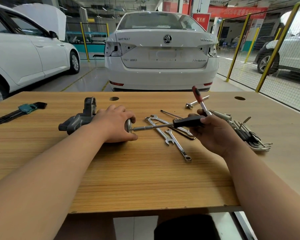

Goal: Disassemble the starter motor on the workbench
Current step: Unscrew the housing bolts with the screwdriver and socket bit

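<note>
Fingers [129, 117] of the left hand [114, 123] curl over the bright end cap of the starter motor [76, 121], which lies on its side on the counter [145, 179], left of centre. To its right, the black-handled screwdriver [189, 121] reaches across with its tip against that end cap; the right hand [213, 134] wraps its fingers [202, 119] around the handle.

Progress, as judged: early. Body, nose housing and cap appear joined, and no removed part is plainly visible beside the motor, so the cap fasteners, the cap and the internals all seem left to do.

Count, left to right:
- one hex key set [27, 107] in a green holder
- one motor
- one screwdriver in hand
- three combination spanners [177, 145]
- one thin dark rod [171, 114]
- one socket bar [197, 102]
- one red-handled ratchet [197, 94], rising behind the right hand; whether it is gripped cannot be told
- one fanned key set [249, 135]
</note>
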`<control>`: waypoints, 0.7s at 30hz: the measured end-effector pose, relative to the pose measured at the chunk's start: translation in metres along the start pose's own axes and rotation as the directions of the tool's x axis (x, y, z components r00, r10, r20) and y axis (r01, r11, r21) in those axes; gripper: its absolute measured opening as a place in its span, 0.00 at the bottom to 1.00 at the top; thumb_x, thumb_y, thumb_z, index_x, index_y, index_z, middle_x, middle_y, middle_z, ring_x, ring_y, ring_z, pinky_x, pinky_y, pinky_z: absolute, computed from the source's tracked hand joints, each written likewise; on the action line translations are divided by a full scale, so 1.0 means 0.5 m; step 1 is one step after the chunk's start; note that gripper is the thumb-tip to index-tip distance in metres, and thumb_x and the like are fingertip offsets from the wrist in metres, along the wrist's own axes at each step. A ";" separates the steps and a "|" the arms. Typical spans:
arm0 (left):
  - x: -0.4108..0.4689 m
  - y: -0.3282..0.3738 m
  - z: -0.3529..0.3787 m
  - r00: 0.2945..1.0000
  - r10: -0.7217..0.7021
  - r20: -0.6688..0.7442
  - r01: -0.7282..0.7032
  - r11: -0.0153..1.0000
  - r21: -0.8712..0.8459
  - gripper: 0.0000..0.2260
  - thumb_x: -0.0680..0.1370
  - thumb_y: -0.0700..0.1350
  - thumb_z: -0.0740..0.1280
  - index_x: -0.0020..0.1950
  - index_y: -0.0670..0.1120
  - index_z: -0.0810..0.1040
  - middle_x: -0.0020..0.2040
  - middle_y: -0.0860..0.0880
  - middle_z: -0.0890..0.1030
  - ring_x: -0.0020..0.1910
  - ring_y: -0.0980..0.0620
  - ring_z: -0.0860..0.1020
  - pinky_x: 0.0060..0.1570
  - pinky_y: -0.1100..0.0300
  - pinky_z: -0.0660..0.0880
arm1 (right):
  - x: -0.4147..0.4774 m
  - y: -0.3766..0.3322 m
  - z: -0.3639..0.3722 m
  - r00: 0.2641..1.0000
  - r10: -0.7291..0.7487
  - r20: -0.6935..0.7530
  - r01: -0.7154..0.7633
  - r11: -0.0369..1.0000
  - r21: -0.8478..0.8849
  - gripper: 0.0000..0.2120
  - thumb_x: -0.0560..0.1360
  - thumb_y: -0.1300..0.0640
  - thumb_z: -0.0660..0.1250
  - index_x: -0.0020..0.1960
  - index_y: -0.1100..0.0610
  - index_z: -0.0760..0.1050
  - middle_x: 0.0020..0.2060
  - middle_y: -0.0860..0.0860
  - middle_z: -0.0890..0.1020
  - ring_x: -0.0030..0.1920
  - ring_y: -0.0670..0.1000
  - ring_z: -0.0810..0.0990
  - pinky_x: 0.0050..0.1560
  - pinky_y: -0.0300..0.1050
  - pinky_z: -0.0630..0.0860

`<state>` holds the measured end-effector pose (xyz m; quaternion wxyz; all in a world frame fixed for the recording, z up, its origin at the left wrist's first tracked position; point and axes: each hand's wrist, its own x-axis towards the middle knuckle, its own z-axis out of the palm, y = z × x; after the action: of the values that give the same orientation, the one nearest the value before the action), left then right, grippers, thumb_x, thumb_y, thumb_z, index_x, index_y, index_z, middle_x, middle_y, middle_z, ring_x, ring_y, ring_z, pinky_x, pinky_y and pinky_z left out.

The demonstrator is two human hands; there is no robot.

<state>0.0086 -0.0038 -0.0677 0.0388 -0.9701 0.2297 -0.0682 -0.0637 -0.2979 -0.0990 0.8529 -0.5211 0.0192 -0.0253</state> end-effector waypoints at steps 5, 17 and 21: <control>-0.001 0.001 -0.001 1.000 -0.004 -0.008 0.004 1.000 0.004 0.26 0.68 0.71 0.64 0.62 0.64 0.67 0.64 0.54 0.68 0.65 0.49 0.65 0.60 0.47 0.65 | -0.011 -0.005 0.002 0.988 -0.066 -0.137 -0.031 0.794 -0.608 0.15 0.81 0.43 0.58 0.53 0.53 0.75 0.42 0.56 0.84 0.33 0.53 0.82 0.33 0.47 0.76; 0.000 0.001 -0.002 1.000 -0.003 0.006 0.003 1.000 -0.003 0.25 0.68 0.70 0.64 0.63 0.63 0.67 0.65 0.54 0.68 0.65 0.49 0.65 0.61 0.46 0.66 | -0.016 -0.014 -0.002 1.000 0.000 -0.026 -0.007 0.962 -0.273 0.18 0.75 0.73 0.58 0.54 0.52 0.73 0.50 0.58 0.74 0.40 0.52 0.75 0.40 0.47 0.73; 0.001 0.000 -0.001 1.000 -0.008 0.007 0.008 1.000 0.000 0.26 0.68 0.70 0.64 0.62 0.63 0.67 0.65 0.54 0.68 0.66 0.49 0.65 0.61 0.45 0.65 | -0.021 -0.011 0.005 0.997 -0.055 -0.059 0.024 0.901 -0.433 0.05 0.79 0.59 0.62 0.48 0.54 0.76 0.44 0.57 0.79 0.30 0.50 0.76 0.33 0.44 0.75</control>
<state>0.0089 -0.0042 -0.0670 0.0394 -0.9712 0.2258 -0.0650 -0.0742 -0.2975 -0.0929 0.7145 -0.6961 0.0434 -0.0556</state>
